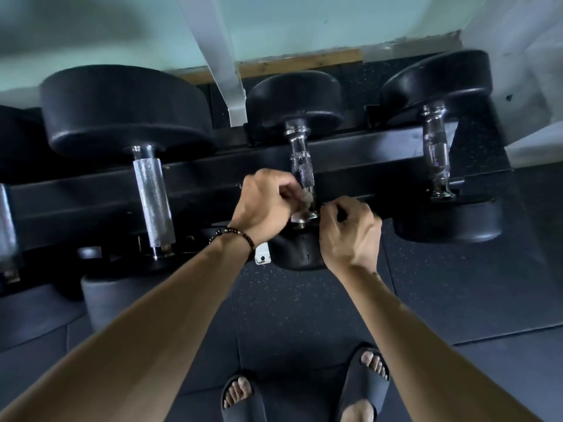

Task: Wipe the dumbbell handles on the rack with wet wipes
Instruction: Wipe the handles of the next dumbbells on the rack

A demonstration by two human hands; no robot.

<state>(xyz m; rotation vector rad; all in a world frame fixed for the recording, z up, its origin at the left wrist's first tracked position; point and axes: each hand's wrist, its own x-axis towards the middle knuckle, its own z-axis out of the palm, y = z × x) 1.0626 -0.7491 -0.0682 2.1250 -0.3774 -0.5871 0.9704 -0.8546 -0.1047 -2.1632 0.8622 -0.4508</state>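
Chrome, knurled and worn, is seen on the middle dumbbell handle at the centre of the frame, and both hands are gathered at its near end. A small grey wad, taken to be the wet wipe, is pinched against the bar by the curled fingers of the left hand. The right hand is clenched just beside the handle's collar; whether a corner of the wipe is held in it cannot be told.

The dumbbell rack is crossed by three further handles: a thick one at centre left, a slim one at upper right, and part of another at the left edge. No wipe or wet sheen can be made out on them, so it cannot be told which are already done. The task is judged to be under way, with the middle handle in hand.
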